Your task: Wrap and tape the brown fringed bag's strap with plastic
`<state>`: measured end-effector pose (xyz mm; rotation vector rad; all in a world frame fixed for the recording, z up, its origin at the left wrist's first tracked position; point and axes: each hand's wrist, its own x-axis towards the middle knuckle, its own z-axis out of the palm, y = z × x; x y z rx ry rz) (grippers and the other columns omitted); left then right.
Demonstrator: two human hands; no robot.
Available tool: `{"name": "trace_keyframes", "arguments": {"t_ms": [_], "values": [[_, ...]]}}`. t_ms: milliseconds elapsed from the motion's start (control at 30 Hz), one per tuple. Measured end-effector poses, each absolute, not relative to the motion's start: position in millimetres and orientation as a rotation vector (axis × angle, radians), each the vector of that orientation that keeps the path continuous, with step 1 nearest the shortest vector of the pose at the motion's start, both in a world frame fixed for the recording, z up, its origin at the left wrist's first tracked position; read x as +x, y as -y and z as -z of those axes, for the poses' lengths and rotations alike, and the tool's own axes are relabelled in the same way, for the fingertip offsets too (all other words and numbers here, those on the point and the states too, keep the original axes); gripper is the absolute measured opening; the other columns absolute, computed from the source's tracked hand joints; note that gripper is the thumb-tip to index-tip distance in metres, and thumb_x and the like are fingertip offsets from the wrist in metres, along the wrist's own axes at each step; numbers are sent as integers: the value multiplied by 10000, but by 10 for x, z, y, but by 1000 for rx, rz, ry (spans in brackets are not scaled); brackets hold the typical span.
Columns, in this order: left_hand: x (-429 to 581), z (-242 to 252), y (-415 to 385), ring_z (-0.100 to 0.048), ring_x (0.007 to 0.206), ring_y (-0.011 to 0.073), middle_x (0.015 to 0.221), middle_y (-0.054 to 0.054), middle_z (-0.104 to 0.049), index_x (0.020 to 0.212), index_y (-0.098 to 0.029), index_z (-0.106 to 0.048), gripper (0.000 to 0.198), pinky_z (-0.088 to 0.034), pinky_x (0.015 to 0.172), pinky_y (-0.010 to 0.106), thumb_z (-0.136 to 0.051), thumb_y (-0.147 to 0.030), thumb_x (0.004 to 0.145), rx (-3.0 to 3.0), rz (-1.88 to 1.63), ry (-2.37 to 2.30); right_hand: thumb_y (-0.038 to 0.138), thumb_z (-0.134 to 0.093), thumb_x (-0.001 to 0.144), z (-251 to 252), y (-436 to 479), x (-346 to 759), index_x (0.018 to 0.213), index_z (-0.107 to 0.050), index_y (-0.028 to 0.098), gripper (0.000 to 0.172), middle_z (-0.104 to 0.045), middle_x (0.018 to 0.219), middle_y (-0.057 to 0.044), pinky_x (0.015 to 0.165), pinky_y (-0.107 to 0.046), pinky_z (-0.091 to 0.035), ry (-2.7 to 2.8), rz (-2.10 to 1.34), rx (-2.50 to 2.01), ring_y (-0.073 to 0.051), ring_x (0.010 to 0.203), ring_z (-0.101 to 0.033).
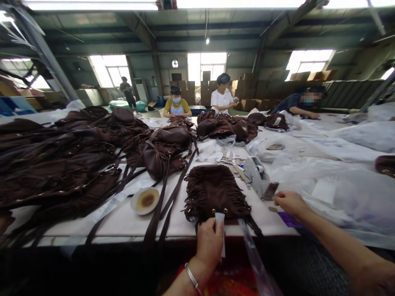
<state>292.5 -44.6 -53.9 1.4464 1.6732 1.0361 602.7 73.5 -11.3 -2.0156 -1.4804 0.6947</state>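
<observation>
A dark brown fringed bag (212, 187) lies on the white table in front of me, its lower edge with metal eyelets towards me. My left hand (210, 238) is at that edge, closed with a narrow white strip (219, 220) between thumb and fingers. To the right, my right hand (290, 202) is at the front end of a tape dispenser (257, 177), its fingers pinched together. Whatever lies between those fingertips is too small to make out. A clear plastic strip (253, 250) hangs over the table edge beside my left hand.
Brown bags with long straps are heaped on the left (61, 164). A white dish (145, 200) with a brownish-yellow centre stands nearby. Cardboard pieces (236, 162) lie behind the dispenser, and plastic sheeting (324, 181) covers the right. Several people are across the table and beyond.
</observation>
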Motion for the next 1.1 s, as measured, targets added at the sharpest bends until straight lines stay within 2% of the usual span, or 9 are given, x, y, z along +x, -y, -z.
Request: {"name": "trace_keyframes", "arguments": {"t_ms": [133,267,333,467,667,767,867,967,1100], "values": [[2917,556,454,-632,713,217,751,80,-717,814,-171,-720,315,-381,663,294,-489,-332,952,1503,-994,-1700,344,-618,761,-80,-312,5326,687,-707,177,203,-660,613,-8,533,-253,-364,1974,-1093,-1595,-133,539,-512],[2916,556,468,-655,762,210,815,75,-736,859,-175,-727,291,-396,690,288,-485,-308,952,1506,-1010,-1679,284,-589,774,-118,-108,4547,664,-692,169,190,-682,630,-5,562,-228,-394,2149,-1341,-1318,-128,582,-554],[2922,563,479,-661,764,206,822,74,-740,854,-178,-724,303,-399,681,284,-468,-299,961,1496,-1022,-1670,247,-586,750,-49,-131,4306,640,-690,162,174,-688,625,-13,566,-228,-403,2144,-1317,-1368,-136,592,-574],[2943,614,490,-670,763,221,832,101,-742,855,-168,-713,344,-408,679,299,-417,-286,984,1526,-1029,-1732,239,-604,750,77,-282,4118,627,-697,159,174,-663,590,-10,536,-231,-367,2266,-1019,-1665,-135,584,-559],[2954,698,512,-683,812,245,880,122,-736,906,-169,-678,261,-445,725,321,-438,-251,965,1532,-1103,-1728,212,-652,684,70,-413,4026,571,-677,165,125,-593,510,2,495,-257,-296,2350,-885,-1846,-136,534,-511],[2930,701,537,-689,827,236,881,103,-733,1065,-157,-604,186,-461,737,314,-488,-224,935,1429,-1181,-1676,222,-669,669,64,-419,3984,539,-650,167,143,-560,489,1,486,-272,-263,2362,-845,-1887,-140,527,-482],[2903,696,548,-691,838,228,891,85,-732,1175,-162,-536,261,-468,758,315,-513,-217,921,1411,-1216,-1633,240,-665,689,52,-403,3975,551,-658,163,158,-568,499,-7,486,-280,-251,2363,-839,-1875,-143,531,-477],[2894,703,535,-684,864,231,943,84,-731,1109,-190,-596,208,-469,771,321,-515,-243,924,1444,-1208,-1628,227,-649,704,31,-386,4020,577,-690,153,153,-608,525,-16,489,-271,-268,2361,-902,-1821,-145,546,-506],[2899,682,508,-672,840,226,906,77,-735,959,-192,-684,206,-470,753,318,-521,-315,933,1386,-1193,-1621,144,-585,688,38,-358,4148,638,-756,167,179,-667,561,0,503,-235,-323,2346,-1059,-1709,-124,546,-534]]}}
